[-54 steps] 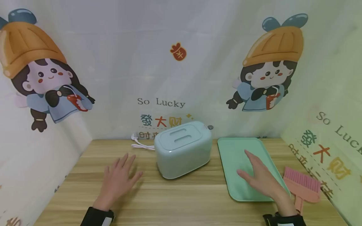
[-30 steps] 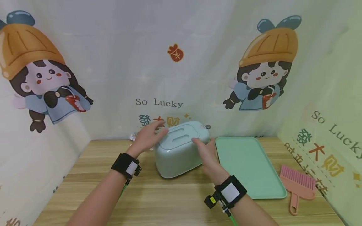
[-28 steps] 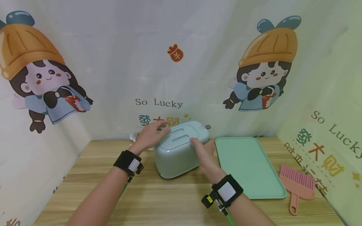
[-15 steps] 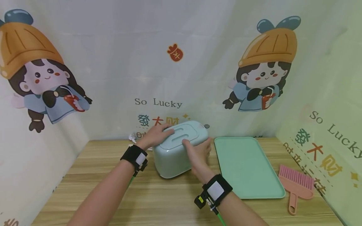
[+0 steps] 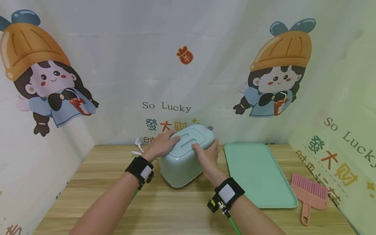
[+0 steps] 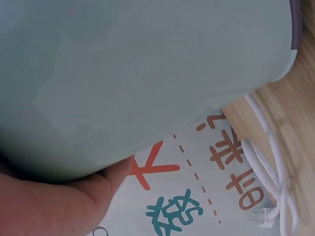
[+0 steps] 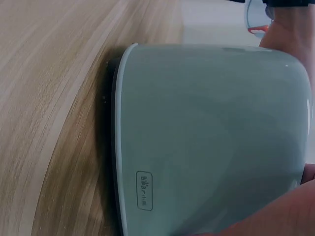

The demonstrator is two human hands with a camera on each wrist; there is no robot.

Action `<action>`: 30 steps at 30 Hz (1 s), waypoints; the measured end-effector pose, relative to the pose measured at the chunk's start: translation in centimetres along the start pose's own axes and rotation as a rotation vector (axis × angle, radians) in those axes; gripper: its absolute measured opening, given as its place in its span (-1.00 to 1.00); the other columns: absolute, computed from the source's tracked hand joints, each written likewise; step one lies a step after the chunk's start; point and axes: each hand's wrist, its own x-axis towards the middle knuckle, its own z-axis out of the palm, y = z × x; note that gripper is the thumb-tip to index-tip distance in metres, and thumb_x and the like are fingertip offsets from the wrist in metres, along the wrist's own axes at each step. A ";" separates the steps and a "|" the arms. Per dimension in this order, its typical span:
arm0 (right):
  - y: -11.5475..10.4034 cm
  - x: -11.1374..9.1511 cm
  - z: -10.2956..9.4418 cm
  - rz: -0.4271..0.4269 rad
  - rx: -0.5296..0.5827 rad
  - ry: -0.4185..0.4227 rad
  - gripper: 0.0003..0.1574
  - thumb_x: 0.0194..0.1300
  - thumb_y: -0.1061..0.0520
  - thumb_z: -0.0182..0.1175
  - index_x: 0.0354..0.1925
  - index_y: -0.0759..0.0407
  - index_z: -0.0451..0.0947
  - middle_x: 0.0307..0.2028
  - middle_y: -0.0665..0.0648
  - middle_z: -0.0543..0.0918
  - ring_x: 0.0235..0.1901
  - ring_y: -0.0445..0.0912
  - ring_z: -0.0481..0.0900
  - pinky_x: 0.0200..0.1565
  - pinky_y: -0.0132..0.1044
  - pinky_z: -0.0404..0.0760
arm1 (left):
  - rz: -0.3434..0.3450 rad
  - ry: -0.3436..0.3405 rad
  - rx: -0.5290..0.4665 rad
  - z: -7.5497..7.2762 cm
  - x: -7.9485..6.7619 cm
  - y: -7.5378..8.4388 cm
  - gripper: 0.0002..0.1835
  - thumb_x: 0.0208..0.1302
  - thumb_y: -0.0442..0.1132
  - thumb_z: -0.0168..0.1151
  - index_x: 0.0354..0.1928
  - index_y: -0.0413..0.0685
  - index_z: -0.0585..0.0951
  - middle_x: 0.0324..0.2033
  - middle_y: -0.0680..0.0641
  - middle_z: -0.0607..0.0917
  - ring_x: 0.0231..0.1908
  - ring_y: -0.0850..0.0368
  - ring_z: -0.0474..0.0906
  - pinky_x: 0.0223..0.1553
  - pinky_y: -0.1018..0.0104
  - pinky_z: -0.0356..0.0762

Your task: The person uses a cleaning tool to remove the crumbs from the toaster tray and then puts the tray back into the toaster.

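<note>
A pale green toaster [image 5: 179,168] stands on the wooden table in the head view, set at an angle, with two long slot shapes in its top. My left hand [image 5: 161,143] grips its far left side, thumb on the top edge; the other fingers are mostly hidden behind it. On the other side my right hand [image 5: 208,157] holds the near right side, thumb at the top rim and fingers round the right end. The right wrist view shows the toaster's side [image 7: 211,132] with a small "Bear" logo. Its bottom edge sits close over the tabletop.
A white cord with a plug [image 5: 139,142] lies behind the toaster at the left. To the right are a mint green tray [image 5: 258,176] and a pink brush [image 5: 311,192]. A printed cloth [image 5: 123,81] hangs behind the table.
Both hands have come from beside the toaster and over the tray to grip the toaster. It has turned slightly, its right end swinging away, and more of the cord shows.
</note>
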 end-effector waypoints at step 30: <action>0.3 3.3 -1.4 -0.121 0.071 -0.475 -0.02 0.32 -0.05 0.08 0.49 -0.03 -0.23 0.45 0.08 -0.04 0.38 -0.06 -0.07 0.35 -0.04 0.02 | -0.118 0.212 -0.145 2.0 -5.7 1.6 -0.53 0.38 -0.01 0.00 0.03 -0.32 0.31 -0.11 -0.23 0.42 -0.13 -0.10 0.40 -0.13 0.02 0.49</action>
